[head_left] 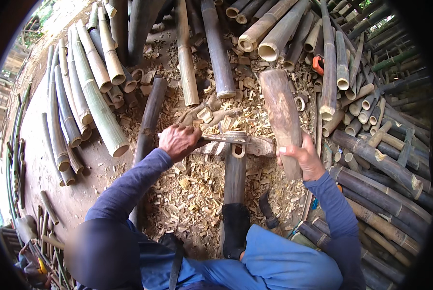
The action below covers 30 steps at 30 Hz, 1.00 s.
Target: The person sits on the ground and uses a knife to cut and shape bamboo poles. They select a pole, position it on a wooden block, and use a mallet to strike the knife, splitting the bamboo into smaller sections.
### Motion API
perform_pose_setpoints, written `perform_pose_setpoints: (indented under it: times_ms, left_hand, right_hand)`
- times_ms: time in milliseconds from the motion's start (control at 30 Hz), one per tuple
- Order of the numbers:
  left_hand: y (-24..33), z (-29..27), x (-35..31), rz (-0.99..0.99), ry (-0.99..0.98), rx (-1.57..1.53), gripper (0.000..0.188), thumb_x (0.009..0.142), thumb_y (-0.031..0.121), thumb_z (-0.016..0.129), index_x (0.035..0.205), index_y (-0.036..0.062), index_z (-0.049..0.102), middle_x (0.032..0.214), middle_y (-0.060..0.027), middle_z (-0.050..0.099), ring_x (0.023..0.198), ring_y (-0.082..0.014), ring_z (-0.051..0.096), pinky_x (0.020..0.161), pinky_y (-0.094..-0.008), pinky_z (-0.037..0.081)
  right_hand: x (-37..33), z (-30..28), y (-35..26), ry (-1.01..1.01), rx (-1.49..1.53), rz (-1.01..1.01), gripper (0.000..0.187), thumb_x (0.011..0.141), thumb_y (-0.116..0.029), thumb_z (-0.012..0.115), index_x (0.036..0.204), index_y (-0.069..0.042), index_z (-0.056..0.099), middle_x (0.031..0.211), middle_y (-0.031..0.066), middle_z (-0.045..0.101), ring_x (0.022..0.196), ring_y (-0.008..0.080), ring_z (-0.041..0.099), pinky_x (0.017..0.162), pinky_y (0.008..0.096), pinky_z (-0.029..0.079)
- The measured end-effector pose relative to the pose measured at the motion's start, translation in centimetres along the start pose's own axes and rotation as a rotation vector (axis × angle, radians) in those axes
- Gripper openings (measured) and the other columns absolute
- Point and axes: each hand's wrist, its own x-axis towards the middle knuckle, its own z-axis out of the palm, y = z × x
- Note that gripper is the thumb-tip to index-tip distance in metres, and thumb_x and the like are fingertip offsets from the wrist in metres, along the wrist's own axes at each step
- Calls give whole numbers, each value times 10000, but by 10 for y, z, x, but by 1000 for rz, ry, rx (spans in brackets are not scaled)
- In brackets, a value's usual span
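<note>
1. Bamboo is everywhere here: a dark bamboo pole (234, 174) lies on the ground and runs away from the person, under both hands.
2. The left hand (178, 141) is closed in a tight grip around the handle of a flat metal blade (228, 138).
3. From this grip the blade reaches toward the right hand and lies across the far end of the pole, where a cut bamboo ring (238, 151) shows just below it.
4. The right hand (303, 158) is closed in a firm grip around the lower end of a thick wooden club (281, 118).
5. Above this grip the club stands almost upright and leans a little to the left, with its top well above the blade.
6. The two grips are at about the same height, one on each side of the pole, and the pole's end is between them.
7. A foot in a dark sock (235, 227) rests on the near part of the pole, below both grips.
8. Pale wood chips (197, 193) cover the ground around the pole.
9. Cut bamboo tubes (93, 92) lie in a pile beyond the left grip, and darker bamboo poles (380, 188) are stacked outside the right grip.
</note>
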Motion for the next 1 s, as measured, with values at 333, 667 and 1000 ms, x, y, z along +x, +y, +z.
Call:
perform_pose_setpoints:
  times_ms: [333, 667, 1000]
  left_hand:
    - [30, -6, -43, -94, -134, -311, 301, 880, 370, 754, 946, 88, 673, 871, -145, 697, 767, -346, 717, 677, -475, 567]
    - [31, -12, -38, -109, -357, -224, 191, 954, 193, 583, 874, 40, 664, 716, -197, 694, 637, -358, 723, 595, -484, 575]
    - [29, -3, -41, -98, -410, -163, 149, 959, 137, 551, 958, 38, 662, 775, -209, 718, 697, -365, 743, 632, -487, 588]
  right_hand:
    - [3, -7, 23, -54, -265, -118, 762, 766, -185, 848, 1411, 23, 500, 1245, 115, 651, 1108, 189, 635, 985, 340, 510]
    - [9, 3, 27, -257, -1039, -373, 661, 732, -224, 861, 1251, -19, 508, 954, 105, 679, 866, 287, 724, 701, 400, 614]
    - [46, 0, 43, -621, -1676, -1191, 517, 738, -188, 850, 1160, -80, 572, 874, 86, 650, 792, 243, 688, 657, 345, 581]
